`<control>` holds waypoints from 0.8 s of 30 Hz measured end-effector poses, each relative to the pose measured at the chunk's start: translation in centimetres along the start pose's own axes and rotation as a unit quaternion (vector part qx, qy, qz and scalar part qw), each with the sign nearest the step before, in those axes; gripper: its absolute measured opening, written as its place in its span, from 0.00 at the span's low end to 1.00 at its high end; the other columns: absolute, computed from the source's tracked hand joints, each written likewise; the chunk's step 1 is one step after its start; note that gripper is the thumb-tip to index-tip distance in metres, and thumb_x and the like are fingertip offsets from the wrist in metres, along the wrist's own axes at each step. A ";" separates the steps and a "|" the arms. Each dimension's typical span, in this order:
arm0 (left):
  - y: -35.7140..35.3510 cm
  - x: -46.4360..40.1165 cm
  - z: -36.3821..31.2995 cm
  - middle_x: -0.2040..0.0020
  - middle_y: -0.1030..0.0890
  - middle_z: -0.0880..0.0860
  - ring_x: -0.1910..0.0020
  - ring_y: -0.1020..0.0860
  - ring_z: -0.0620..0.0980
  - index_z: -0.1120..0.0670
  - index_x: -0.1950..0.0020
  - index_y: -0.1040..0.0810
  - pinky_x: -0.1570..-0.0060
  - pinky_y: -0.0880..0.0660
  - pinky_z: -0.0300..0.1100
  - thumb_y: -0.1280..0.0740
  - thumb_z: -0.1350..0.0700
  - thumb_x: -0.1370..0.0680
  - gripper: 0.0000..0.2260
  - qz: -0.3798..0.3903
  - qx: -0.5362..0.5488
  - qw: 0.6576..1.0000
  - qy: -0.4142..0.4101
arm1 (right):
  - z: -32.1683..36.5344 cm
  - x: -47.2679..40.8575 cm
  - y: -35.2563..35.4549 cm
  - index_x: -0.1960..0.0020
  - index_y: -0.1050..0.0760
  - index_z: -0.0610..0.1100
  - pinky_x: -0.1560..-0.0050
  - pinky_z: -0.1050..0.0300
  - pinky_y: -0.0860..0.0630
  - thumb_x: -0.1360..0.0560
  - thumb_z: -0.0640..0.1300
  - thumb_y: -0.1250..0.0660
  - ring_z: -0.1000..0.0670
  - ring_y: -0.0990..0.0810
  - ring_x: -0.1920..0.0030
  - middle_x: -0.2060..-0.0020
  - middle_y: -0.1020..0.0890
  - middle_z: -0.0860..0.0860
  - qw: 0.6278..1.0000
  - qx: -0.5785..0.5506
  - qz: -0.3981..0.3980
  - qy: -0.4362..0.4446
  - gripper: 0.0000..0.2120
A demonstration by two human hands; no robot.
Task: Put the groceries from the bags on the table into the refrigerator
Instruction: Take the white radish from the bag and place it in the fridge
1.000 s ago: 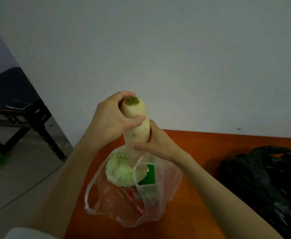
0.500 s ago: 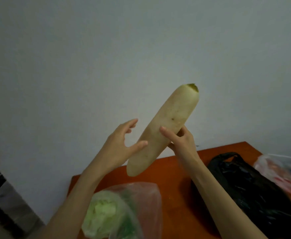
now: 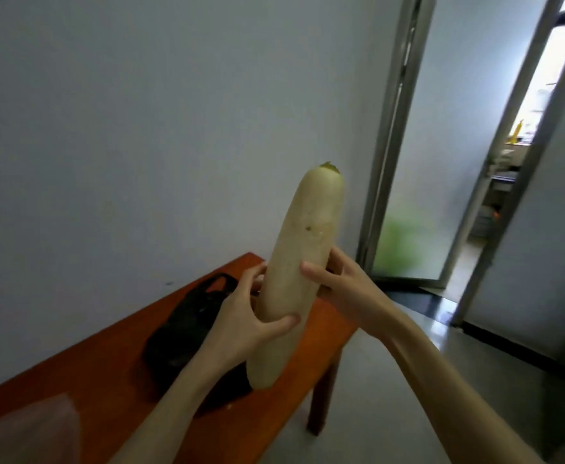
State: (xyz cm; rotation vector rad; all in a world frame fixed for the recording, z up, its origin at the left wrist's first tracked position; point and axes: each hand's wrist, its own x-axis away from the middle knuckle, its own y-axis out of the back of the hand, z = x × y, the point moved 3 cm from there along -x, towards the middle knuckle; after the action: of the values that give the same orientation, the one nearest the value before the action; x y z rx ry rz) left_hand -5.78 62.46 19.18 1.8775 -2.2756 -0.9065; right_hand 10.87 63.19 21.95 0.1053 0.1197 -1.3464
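Counter (image 3: pixel 113 370): orange-red wood, running under and to the left of the hands. Its far corner lies just behind the hands; its right edge runs down below them, with one leg visible under that edge. Past that edge, to the right of the hands, lies open grey floor (image 3: pixel 408 390) leading to a doorway (image 3: pixel 475 162) with a pale frame well beyond the right hand. A plain wall stands behind the hands.

Radish (image 3: pixel 294 279): long, white, held in the air above the counter's right edge, between both hands. Long axis near upright, tilted a little to the right at the top. The green stem end points up; the blunt root end points down toward the counter.

Left hand (image 3: pixel 251 316): grips the lower half of the radish, thumb across its front, fingers curled round the back.

Right hand (image 3: pixel 341 283): holds the middle of the radish from the right side, thumb on its front, fingers behind it.

Black bag (image 3: pixel 187 326): on the counter, below and to the left of the left hand; the left forearm and the radish cover part of it.

Clear bag (image 3: pixel 23 430): pale, at the lower left corner, cut off by the frame edge; contents cannot be made out.

Room beyond the doorway: bright and blurred, its items hard to tell.
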 end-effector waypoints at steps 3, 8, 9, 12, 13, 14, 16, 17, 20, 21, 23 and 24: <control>-8.9 -1.1 -2.9 0.42 0.30 0.37 0.45 0.26 0.40 0.43 0.33 0.37 0.52 0.23 0.38 0.24 0.46 0.35 0.34 0.060 0.052 0.996 -0.029 | -0.2 5.6 8.2 0.38 0.30 0.55 0.51 0.54 0.20 0.29 0.45 0.30 0.54 0.19 0.46 0.44 0.20 0.53 0.997 0.010 -0.075 -0.004 0.22; -21.9 -3.2 -9.9 0.45 0.27 0.37 0.48 0.26 0.39 0.39 0.36 0.36 0.58 0.26 0.32 0.24 0.46 0.34 0.31 0.188 0.071 0.976 -0.089 | 0.8 15.2 20.0 0.37 0.31 0.52 0.50 0.53 0.20 0.31 0.47 0.29 0.51 0.20 0.44 0.42 0.22 0.52 0.970 0.013 -0.240 -0.020 0.24; -24.1 -3.6 -11.5 0.46 0.27 0.37 0.49 0.25 0.38 0.38 0.37 0.36 0.58 0.25 0.33 0.24 0.47 0.34 0.31 0.209 0.079 0.969 -0.102 | 1.4 16.9 22.0 0.35 0.32 0.51 0.48 0.51 0.20 0.33 0.49 0.28 0.49 0.21 0.43 0.41 0.23 0.50 0.962 0.017 -0.273 -0.016 0.28; -30.8 -4.8 -16.2 0.47 0.26 0.38 0.51 0.25 0.36 0.35 0.40 0.36 0.57 0.24 0.35 0.23 0.48 0.35 0.30 0.261 0.106 0.949 -0.142 | 3.4 21.9 27.7 0.32 0.33 0.47 0.46 0.48 0.21 0.37 0.50 0.27 0.47 0.21 0.43 0.40 0.23 0.48 0.932 0.035 -0.361 0.007 0.35; -33.1 -5.2 -17.6 0.47 0.25 0.39 0.52 0.24 0.36 0.35 0.39 0.35 0.57 0.23 0.36 0.23 0.48 0.35 0.31 0.278 0.114 0.942 -0.153 | 3.9 23.5 29.5 0.33 0.33 0.47 0.47 0.47 0.20 0.37 0.50 0.27 0.47 0.21 0.43 0.40 0.23 0.48 0.923 0.042 -0.383 0.015 0.35; -35.3 -5.5 -19.0 0.46 0.25 0.39 0.52 0.24 0.36 0.36 0.39 0.35 0.58 0.23 0.36 0.23 0.47 0.36 0.31 0.294 0.127 0.933 -0.162 | 4.4 25.0 31.3 0.34 0.33 0.47 0.47 0.47 0.20 0.38 0.50 0.27 0.48 0.20 0.43 0.40 0.23 0.48 0.915 0.049 -0.400 0.022 0.34; -40.1 -5.9 -21.7 0.46 0.26 0.40 0.51 0.24 0.35 0.35 0.39 0.36 0.60 0.23 0.33 0.23 0.48 0.36 0.31 0.325 0.157 0.915 -0.178 | 5.3 27.8 35.0 0.36 0.32 0.48 0.48 0.49 0.20 0.37 0.49 0.28 0.48 0.20 0.44 0.41 0.22 0.48 0.899 0.060 -0.433 0.035 0.31; -42.5 -5.9 -22.9 0.46 0.27 0.40 0.50 0.24 0.36 0.35 0.40 0.37 0.60 0.23 0.33 0.24 0.48 0.35 0.31 0.339 0.171 0.907 -0.183 | 5.5 29.0 37.0 0.37 0.32 0.49 0.49 0.50 0.20 0.37 0.48 0.28 0.48 0.20 0.44 0.41 0.22 0.49 0.892 0.064 -0.446 0.038 0.30; -49.6 -6.3 -26.2 0.44 0.28 0.41 0.47 0.24 0.42 0.39 0.36 0.38 0.54 0.22 0.38 0.26 0.43 0.38 0.34 0.367 0.200 0.887 -0.197 | 5.9 32.3 42.9 0.36 0.33 0.50 0.48 0.49 0.20 0.37 0.50 0.28 0.48 0.21 0.43 0.40 0.23 0.50 0.866 0.095 -0.491 0.031 0.31; -52.0 -6.6 -27.2 0.44 0.28 0.41 0.46 0.25 0.43 0.40 0.35 0.37 0.52 0.22 0.41 0.26 0.42 0.39 0.35 0.373 0.210 0.881 -0.202 | 6.1 33.2 45.0 0.35 0.34 0.49 0.47 0.48 0.20 0.38 0.51 0.27 0.48 0.21 0.42 0.40 0.24 0.49 0.855 0.107 -0.507 0.030 0.33; -56.5 -7.8 -29.4 0.44 0.28 0.40 0.46 0.25 0.42 0.41 0.35 0.37 0.49 0.22 0.44 0.27 0.40 0.39 0.36 0.383 0.222 0.872 -0.208 | 6.6 34.8 49.5 0.35 0.34 0.47 0.47 0.46 0.21 0.39 0.52 0.26 0.48 0.21 0.42 0.40 0.23 0.48 0.838 0.116 -0.533 0.028 0.35; -58.6 -8.5 -30.6 0.44 0.28 0.39 0.46 0.25 0.41 0.42 0.34 0.37 0.49 0.22 0.44 0.27 0.39 0.40 0.37 0.383 0.222 0.871 -0.212 | 7.2 35.4 51.7 0.36 0.34 0.47 0.47 0.46 0.20 0.40 0.52 0.26 0.48 0.21 0.43 0.40 0.23 0.48 0.832 0.120 -0.541 0.027 0.35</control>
State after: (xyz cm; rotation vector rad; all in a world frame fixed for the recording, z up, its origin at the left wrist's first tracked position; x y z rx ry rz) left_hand 60.23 52.82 19.82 0.6677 -3.3065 -0.7334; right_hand 69.22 39.37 24.21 0.3195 0.0499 -2.5025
